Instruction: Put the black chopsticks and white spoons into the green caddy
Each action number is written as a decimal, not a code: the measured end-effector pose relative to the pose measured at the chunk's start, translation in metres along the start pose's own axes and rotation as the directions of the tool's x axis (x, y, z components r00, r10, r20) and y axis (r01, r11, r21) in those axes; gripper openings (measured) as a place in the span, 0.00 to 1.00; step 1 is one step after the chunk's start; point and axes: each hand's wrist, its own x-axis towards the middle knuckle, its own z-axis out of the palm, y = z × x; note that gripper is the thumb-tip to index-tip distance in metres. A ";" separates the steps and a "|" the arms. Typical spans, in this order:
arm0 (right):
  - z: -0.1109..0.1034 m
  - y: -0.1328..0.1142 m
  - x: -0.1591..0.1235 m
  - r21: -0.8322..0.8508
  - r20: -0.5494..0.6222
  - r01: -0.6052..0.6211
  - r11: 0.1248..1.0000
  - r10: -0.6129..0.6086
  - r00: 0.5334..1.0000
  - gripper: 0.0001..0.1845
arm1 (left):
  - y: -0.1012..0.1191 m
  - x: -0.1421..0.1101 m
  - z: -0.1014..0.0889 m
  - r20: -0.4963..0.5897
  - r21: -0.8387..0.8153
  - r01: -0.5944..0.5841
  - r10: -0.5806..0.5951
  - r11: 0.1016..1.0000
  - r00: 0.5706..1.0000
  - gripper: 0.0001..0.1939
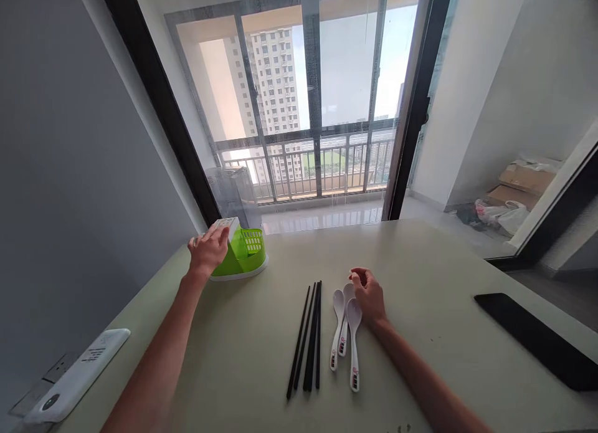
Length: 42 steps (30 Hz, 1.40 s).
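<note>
Left hand (208,249) is lying over the caddy (240,263), left of centre; right hand (369,296) is resting half-curled beside the spoons (354,314), lower centre, chopsticks (311,352) lying alongside (either grip: cannot tell). Judgement: light, level pressure is best suiting the caddy on this bench (243,358).

Spoons (354,316) smooth, glossy; caddy (240,266) shiny plastic; tabletop (420,265) smooth, satiny

Free gap btwn green caddy (250,265) & chopsticks (310,352), w/ spoons (354,313) in way just L of R hand (369,296)
</note>
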 end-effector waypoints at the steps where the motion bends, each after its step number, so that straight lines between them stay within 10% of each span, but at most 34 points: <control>1: 0.000 0.001 0.000 -0.003 0.001 0.004 1.000 -0.004 1.000 0.17 | -0.001 -0.001 0.004 0.028 -0.021 -0.006 0.006 1.000 1.000 0.26; 9: 0.003 0.004 0.001 -0.013 0.016 0.034 0.999 -0.034 0.999 0.18 | 0.038 -0.021 0.009 0.065 -0.147 -0.123 0.133 0.982 0.989 0.30; 26: 0.000 0.000 -0.002 -0.028 0.021 0.099 0.995 -0.099 0.995 0.18 | 0.233 -0.065 0.003 0.275 -0.275 -0.455 0.523 0.847 0.807 0.36; 33: -0.002 -0.006 -0.003 -0.039 -0.018 0.124 0.992 -0.125 0.992 0.18 | 0.236 -0.073 0.008 0.230 -0.314 -0.479 0.555 0.820 0.799 0.34; 37: -0.003 -0.009 -0.005 -0.051 -0.023 0.133 0.990 -0.134 0.991 0.19 | 0.219 -0.081 0.013 -0.051 -0.397 -0.497 0.522 0.771 0.851 0.29; 42: -0.003 -0.013 -0.010 -0.070 0.002 0.160 0.985 -0.160 0.987 0.18 | 0.184 -0.091 0.032 -0.329 -0.664 -0.377 0.200 0.646 0.923 0.19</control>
